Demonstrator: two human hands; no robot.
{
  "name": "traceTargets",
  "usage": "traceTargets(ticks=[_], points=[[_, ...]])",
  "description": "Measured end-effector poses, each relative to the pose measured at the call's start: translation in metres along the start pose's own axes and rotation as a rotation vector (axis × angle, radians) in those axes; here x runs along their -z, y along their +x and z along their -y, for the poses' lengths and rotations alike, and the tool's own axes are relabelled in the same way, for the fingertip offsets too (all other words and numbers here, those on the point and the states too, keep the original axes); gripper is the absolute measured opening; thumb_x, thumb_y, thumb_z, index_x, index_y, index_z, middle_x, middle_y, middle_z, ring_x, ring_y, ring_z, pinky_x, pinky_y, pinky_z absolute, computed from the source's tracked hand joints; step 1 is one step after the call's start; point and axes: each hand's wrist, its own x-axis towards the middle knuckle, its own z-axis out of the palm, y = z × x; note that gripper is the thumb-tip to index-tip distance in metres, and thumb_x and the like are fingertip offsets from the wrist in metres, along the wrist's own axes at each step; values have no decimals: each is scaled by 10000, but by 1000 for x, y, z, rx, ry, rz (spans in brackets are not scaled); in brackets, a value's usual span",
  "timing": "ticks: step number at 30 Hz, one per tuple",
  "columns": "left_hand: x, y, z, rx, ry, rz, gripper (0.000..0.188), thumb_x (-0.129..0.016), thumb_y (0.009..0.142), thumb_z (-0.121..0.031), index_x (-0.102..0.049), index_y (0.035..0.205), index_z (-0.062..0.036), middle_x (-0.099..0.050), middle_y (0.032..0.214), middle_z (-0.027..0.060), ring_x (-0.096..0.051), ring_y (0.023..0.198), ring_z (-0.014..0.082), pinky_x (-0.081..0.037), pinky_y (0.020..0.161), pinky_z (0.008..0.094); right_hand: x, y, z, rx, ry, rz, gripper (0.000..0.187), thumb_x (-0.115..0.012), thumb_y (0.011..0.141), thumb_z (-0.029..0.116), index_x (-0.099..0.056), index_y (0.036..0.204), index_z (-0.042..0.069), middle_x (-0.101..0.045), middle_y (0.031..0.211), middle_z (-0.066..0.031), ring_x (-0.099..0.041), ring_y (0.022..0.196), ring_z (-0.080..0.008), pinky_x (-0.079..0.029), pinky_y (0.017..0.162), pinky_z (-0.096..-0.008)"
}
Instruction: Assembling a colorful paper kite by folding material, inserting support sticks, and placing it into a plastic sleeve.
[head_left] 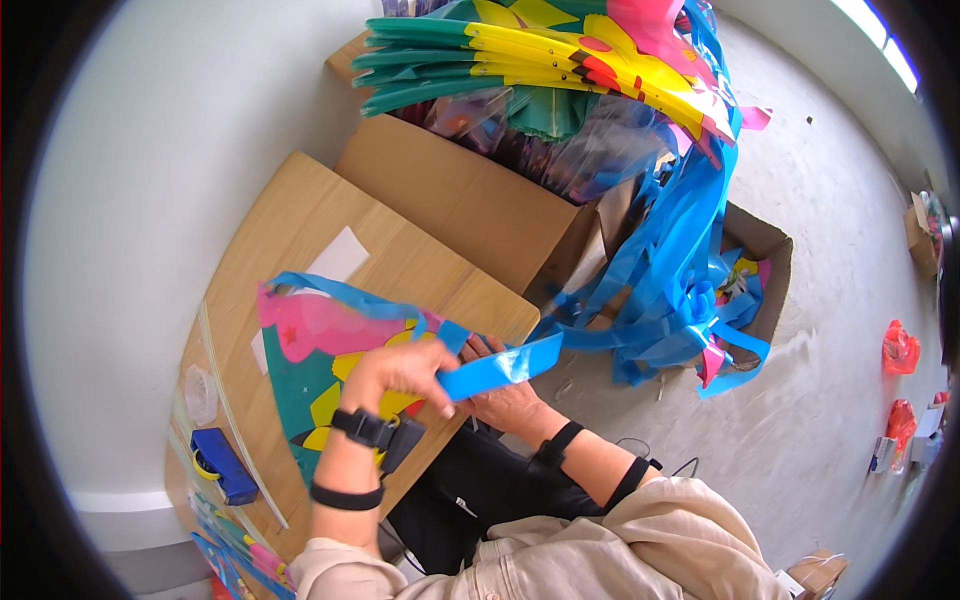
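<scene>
My left hand pinches the near left end of a folded, shiny blue plastic strip. Wrapped around the strip from behind and below is my right hand, its fingers partly hidden by it. Under my left hand, a pennant flag printed in pink, green and yellow lies on the wooden table. Blue ribbon runs along the flag's far edge toward my hands. From there the band continues right, to a tangle of blue ribbon hanging off the table's side.
Stacked printed flags lie over an open cardboard box at the far side. Another carton with flags stands on the floor to the right. A blue tape-dispenser-like object and a clear plastic cup sit at the table's left.
</scene>
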Motion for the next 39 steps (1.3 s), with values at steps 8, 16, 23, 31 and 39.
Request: traceTargets(ticks=[8,16,23,31,39], points=[[-140,-189,133,199,6,-260,418,-864,615,-324,-720,925,-82,-701,860,100,-666,855,266,-493,783,383,3,3,2,12,32,-50,612,-625,890,387,-482,1396,75,-398,1480,-209,-337,1401,-386,-198,1170,-529],[-292,-323,242,1516,285,-224,438,-879,564,-212,-728,946,-60,-720,934,155,-696,915,296,-532,764,403,15,7,9,-37,-22,38,609,-685,837,365,-526,1347,74,-362,1487,-223,-275,1426,-371,-184,1181,-492],[-151,-155,119,386,99,-1145,429,-693,802,-103,-599,1209,-2,-639,1135,212,-582,1091,404,-469,944,428,12,7,8,-41,-58,32,594,-694,836,387,-539,1336,105,-354,1486,-243,-293,1416,-395,-205,1171,-510],[-72,32,48,324,17,-1207,527,-770,777,-341,-622,1159,-10,-515,1306,226,-484,1181,385,-410,986,458,19,11,8,-30,-67,48,622,-716,799,403,-554,1330,123,-371,1467,-243,-288,1415,-409,-208,1169,-515],[-87,17,82,132,-305,-1131,277,-780,729,-202,-641,766,35,-565,634,131,-537,586,251,-423,569,377,18,9,9,-31,-70,31,614,-723,791,412,-564,1316,138,-386,1456,-240,-304,1404,-412,-222,1159,-522]])
